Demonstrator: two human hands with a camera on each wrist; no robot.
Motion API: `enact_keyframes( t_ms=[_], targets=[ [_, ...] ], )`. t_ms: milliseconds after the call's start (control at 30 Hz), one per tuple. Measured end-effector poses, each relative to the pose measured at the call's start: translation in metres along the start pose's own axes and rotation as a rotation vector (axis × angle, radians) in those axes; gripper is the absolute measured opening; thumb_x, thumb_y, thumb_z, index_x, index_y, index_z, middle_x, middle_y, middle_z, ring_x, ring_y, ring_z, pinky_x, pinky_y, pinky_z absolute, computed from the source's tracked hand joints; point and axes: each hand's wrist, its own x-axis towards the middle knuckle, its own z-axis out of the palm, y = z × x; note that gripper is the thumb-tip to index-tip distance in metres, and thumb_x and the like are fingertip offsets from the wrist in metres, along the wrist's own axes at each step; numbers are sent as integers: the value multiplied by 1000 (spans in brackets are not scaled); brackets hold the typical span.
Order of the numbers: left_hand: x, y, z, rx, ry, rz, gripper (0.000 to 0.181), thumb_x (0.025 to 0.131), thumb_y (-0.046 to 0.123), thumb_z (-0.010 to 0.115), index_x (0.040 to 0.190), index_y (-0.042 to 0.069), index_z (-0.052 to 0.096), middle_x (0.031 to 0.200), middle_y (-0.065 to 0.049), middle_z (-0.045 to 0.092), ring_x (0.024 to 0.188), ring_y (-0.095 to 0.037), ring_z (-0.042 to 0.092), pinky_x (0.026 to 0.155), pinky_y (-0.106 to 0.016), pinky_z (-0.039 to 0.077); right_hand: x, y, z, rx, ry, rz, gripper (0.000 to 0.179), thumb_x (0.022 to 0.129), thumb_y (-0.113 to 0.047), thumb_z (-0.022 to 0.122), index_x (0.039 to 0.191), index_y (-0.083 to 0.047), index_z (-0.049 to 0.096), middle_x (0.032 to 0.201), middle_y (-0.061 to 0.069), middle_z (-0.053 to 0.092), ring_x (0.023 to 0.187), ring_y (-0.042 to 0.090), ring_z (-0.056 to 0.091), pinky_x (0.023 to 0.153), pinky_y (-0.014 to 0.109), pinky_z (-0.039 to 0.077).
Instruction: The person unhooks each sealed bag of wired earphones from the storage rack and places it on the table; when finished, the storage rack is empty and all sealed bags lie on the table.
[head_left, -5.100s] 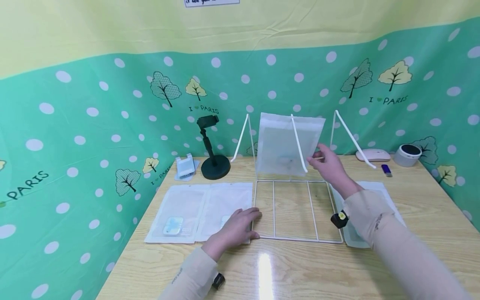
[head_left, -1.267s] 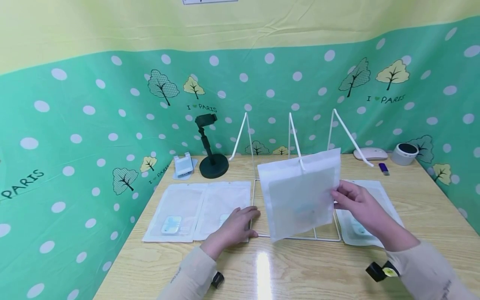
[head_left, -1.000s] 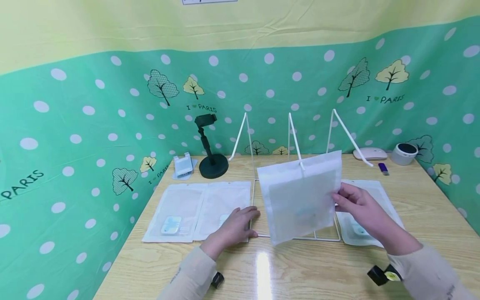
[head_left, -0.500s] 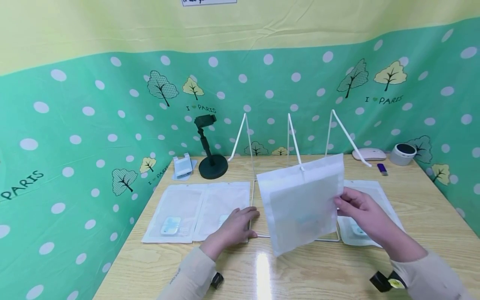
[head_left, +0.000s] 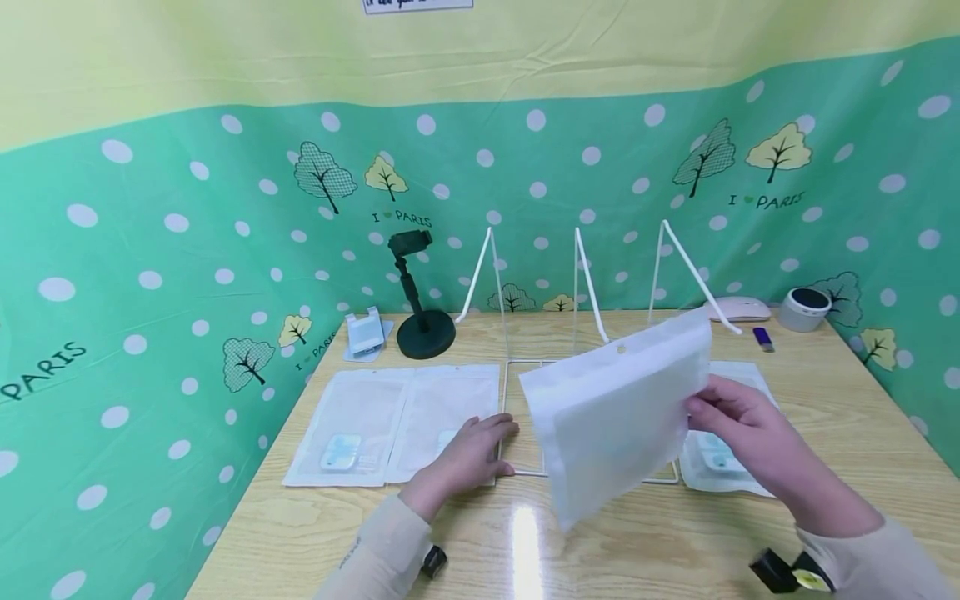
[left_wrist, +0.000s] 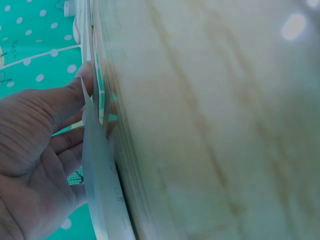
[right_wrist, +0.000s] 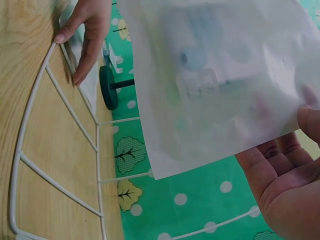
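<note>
My right hand (head_left: 757, 433) pinches the right edge of a white translucent packet (head_left: 618, 417), held tilted above the rack. Its hang hole shows near the top edge, just below and right of the middle hook's tip. In the right wrist view a pale boxy shape and a printed label show through the packet (right_wrist: 220, 90). My left hand (head_left: 467, 458) rests on the left side of the white wire display rack (head_left: 588, 279), thumb near the front corner and fingers stretched along the base wire, partly over a flat packet. Part of the base is hidden behind the held packet.
Two similar packets (head_left: 367, 425) lie side by side left of the rack. Another packet (head_left: 723, 454) lies right, partly behind my right hand. Farther back stand a light-blue holder (head_left: 365, 333), a black stand (head_left: 426, 335), a white mouse (head_left: 741, 309), a USB stick (head_left: 762, 338) and a round speaker (head_left: 804, 309).
My right hand has drawn the packet forward along the middle hook, then off its tip. The packet has tilted more and moved slightly right. My left hand has stayed at the rack.
</note>
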Motion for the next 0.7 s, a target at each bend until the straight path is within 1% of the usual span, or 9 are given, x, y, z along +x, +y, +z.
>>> enact_keyframes(
  t_ms=[233,433,500,600,700],
  targets=[
    [0,0,0,-8,-3,-8,64,84,35,75,139,11,53,147,-8,46,135,-23,43,114,-51,27,-14,-4,-15,94,64,-62,36,99,12,40,131,4,54,118,-2,64,103,9,63,82,21,54],
    [0,-1,0,8,1,-4,64,84,36,75,138,11,53,146,-7,47,135,-23,43,113,-51,27,-25,1,-34,204,106,-147,34,97,18,35,119,7,59,112,2,65,101,9,64,83,18,52],
    [0,-1,0,12,2,-4,64,84,36,75,138,11,53,146,-7,47,134,-23,43,113,-51,28,-29,2,-41,216,131,-168,33,97,18,34,116,7,59,112,3,64,102,9,63,83,17,52],
    [0,-1,0,13,-1,-4,64,84,36,76,138,11,53,146,-7,46,134,-23,44,113,-51,28,-36,5,-52,239,177,-189,33,96,20,33,114,9,59,113,5,64,103,9,63,82,18,53],
    [0,-1,0,14,-3,-3,64,84,36,76,138,11,53,146,-8,46,134,-23,44,113,-52,28,-44,7,-62,233,270,-162,36,96,19,36,120,6,60,113,3,65,100,8,64,79,17,53]
  ],
)
